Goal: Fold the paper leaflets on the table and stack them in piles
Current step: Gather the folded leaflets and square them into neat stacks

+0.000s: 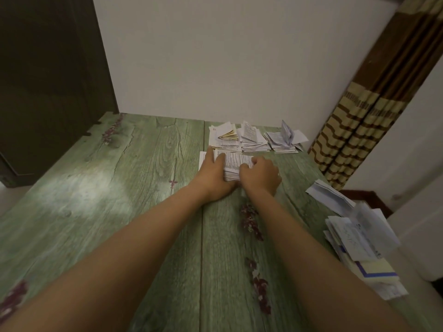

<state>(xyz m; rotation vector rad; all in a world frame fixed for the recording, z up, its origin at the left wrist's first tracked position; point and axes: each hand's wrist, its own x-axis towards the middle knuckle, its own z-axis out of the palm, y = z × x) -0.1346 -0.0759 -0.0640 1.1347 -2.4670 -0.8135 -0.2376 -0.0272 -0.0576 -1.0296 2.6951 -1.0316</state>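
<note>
A folded white leaflet with small print [236, 161] lies on the green wood-grain table [119, 188], on a small pile in front of three stacks. My left hand [213, 176] lies along the leaflet's left side with straight fingers pressing on it. At the leaflet's right edge, my right hand [260, 173] has its fingers curled onto the paper. Behind them, near the wall, stand three stacks of folded leaflets: a left stack [224, 138], a middle stack [253, 140] and a right stack [285, 140]. The top sheets of these stacks spring partly open.
A loose heap of unfolded leaflets [359, 240] lies at the table's right edge, with a white sheet [328, 196] beyond it. A dark cabinet [48, 80] stands at the left, and a striped curtain [374, 104] hangs at the right. The white wall [227, 56] borders the table's far edge.
</note>
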